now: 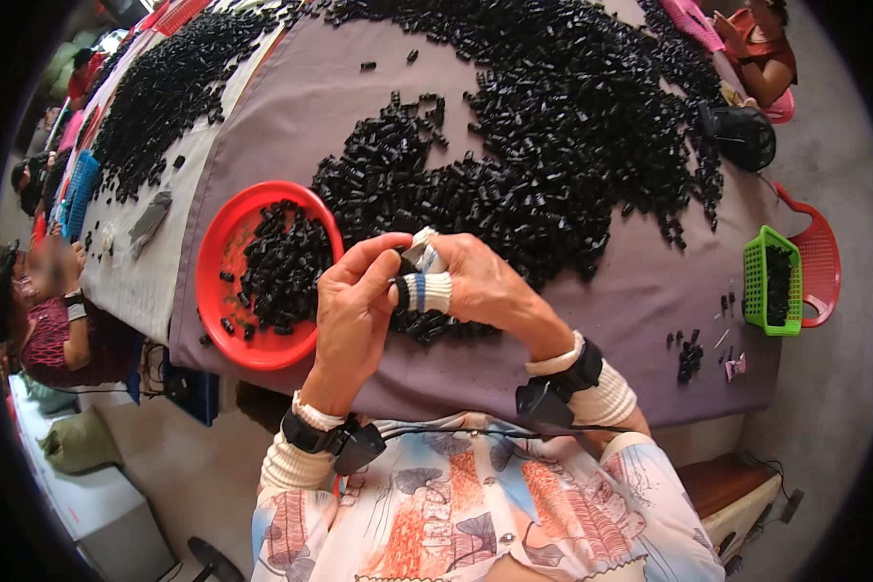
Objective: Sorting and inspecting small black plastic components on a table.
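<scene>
Two bare hands met in front of the person's body, close beside the right edge of a red round basin (205, 267). The left hand (355, 312) pinched its thumb and forefinger on what looked like a small black plastic piece (404, 250), of which only a dark sliver showed. The right hand (485, 276), with striped cloth finger covers (429, 292) on it, was curled against the same spot; its fingertips were hidden, so whether it gripped the piece could not be told.

Much seemed left undone. A broad heap of short black plastic pieces (572, 145) spread over the mauve tablecloth (650, 281), from just beyond the hands to the far end. The basin held a far smaller lot (296, 257), gathered mostly toward its right side, with part of its floor bare. Whether that lot was finished or waiting, the view did not settle; its being kept apart suggested some sorting already done. A green plastic basket (755, 281) at the table's right edge also held black pieces, and a small cluster (690, 357) lay loose near it, beside a pink packet (736, 367). The piece at the fingertips did not appear to be done with yet.
</scene>
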